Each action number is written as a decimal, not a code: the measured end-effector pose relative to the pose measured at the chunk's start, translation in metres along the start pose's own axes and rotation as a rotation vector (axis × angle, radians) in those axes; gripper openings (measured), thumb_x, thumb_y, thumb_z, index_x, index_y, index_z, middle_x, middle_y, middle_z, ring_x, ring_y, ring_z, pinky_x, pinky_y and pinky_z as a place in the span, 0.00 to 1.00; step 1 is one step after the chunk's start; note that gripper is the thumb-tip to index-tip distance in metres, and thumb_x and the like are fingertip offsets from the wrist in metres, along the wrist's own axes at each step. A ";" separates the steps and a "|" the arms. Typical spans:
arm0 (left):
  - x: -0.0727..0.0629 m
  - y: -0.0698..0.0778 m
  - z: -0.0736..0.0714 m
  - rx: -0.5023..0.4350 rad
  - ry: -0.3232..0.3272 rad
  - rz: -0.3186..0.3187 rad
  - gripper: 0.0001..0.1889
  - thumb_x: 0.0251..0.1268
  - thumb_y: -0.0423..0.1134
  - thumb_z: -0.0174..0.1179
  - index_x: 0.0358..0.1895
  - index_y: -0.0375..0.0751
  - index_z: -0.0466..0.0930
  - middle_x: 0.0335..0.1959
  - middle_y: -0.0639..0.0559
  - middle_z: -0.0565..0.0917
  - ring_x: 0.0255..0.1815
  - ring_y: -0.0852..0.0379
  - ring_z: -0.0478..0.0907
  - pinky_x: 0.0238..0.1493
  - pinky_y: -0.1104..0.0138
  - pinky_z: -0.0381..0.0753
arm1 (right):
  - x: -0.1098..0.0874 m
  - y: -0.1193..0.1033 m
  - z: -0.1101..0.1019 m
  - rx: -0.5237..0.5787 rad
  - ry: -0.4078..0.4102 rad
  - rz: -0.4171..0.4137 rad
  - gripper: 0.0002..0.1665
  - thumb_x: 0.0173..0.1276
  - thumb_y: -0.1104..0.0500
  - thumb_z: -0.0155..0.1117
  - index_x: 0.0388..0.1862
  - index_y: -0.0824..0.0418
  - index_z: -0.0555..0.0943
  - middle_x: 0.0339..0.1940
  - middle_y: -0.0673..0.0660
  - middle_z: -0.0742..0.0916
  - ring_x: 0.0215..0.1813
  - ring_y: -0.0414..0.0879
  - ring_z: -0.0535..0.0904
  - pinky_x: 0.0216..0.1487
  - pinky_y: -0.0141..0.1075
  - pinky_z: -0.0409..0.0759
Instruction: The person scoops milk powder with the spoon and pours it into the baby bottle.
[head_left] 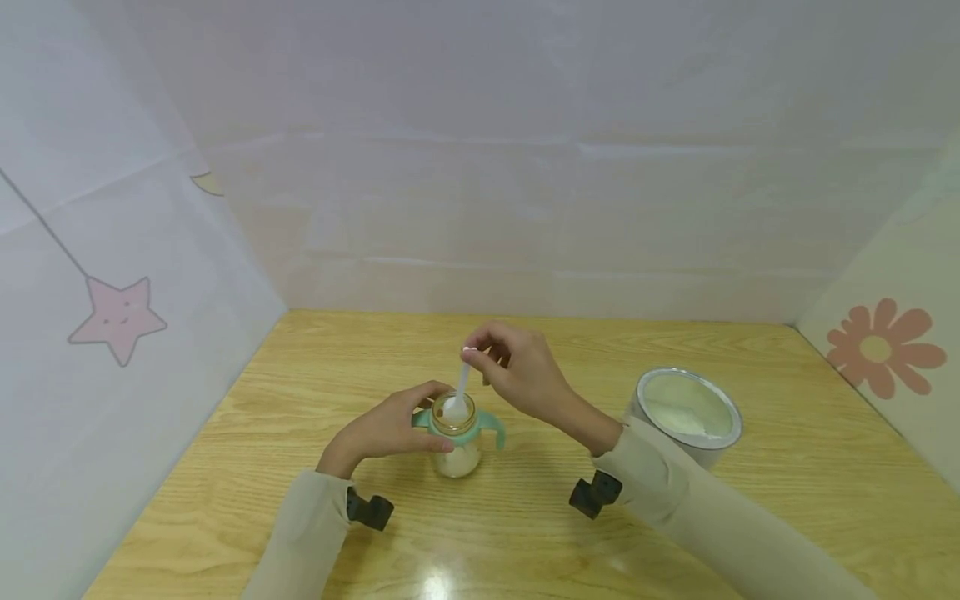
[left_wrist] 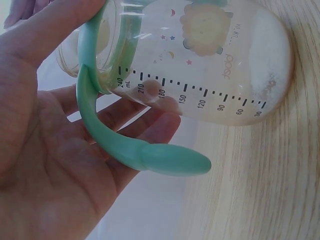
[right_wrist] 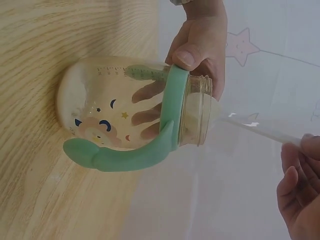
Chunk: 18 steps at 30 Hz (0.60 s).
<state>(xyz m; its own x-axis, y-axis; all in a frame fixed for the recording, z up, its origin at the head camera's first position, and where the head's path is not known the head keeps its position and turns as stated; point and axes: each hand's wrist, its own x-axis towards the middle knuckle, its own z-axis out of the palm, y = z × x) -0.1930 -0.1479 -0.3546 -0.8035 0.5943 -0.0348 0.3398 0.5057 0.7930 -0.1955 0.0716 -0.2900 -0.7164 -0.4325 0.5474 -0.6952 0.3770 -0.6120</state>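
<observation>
A clear baby bottle (head_left: pixel 459 461) with a green two-handled collar stands upright on the table, its mouth uncapped. My left hand (head_left: pixel 393 427) grips it round the neck, thumb on the near side and fingers behind. White powder (left_wrist: pixel 270 57) lies at the bottom of the bottle. My right hand (head_left: pixel 521 371) pinches the end of a white scoop (head_left: pixel 462 379) above the bottle. The scoop slants down, and its bowl (right_wrist: pixel 207 112) sits inside the bottle's mouth. In the right wrist view the right hand's fingertips (right_wrist: pixel 292 155) show on the handle.
To the right, behind the right forearm, stands a round can (head_left: pixel 690 408) holding pale powder. The wooden table (head_left: pixel 300 375) meets pale cloth walls at the back and both sides. Black wrist cameras (head_left: pixel 596 493) hang at each cuff.
</observation>
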 end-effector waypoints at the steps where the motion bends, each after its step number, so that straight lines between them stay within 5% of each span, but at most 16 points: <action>1: 0.000 0.000 0.000 -0.001 0.000 0.000 0.36 0.55 0.51 0.68 0.67 0.46 0.65 0.59 0.51 0.76 0.62 0.43 0.69 0.59 0.45 0.71 | -0.001 -0.001 0.000 0.000 0.001 -0.001 0.03 0.66 0.65 0.63 0.36 0.65 0.80 0.25 0.56 0.85 0.18 0.39 0.76 0.18 0.29 0.74; 18: -0.002 0.002 0.000 0.004 0.003 -0.012 0.36 0.55 0.51 0.68 0.67 0.46 0.65 0.58 0.52 0.76 0.62 0.44 0.69 0.60 0.45 0.70 | -0.013 -0.006 -0.006 0.008 0.014 -0.116 0.02 0.62 0.67 0.66 0.35 0.64 0.82 0.24 0.55 0.85 0.20 0.36 0.78 0.19 0.27 0.75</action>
<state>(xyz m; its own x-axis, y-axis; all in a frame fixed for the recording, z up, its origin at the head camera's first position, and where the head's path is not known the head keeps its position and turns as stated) -0.1908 -0.1477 -0.3525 -0.8088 0.5866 -0.0424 0.3323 0.5153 0.7900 -0.1826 0.0798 -0.2903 -0.6323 -0.4616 0.6222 -0.7727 0.3186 -0.5490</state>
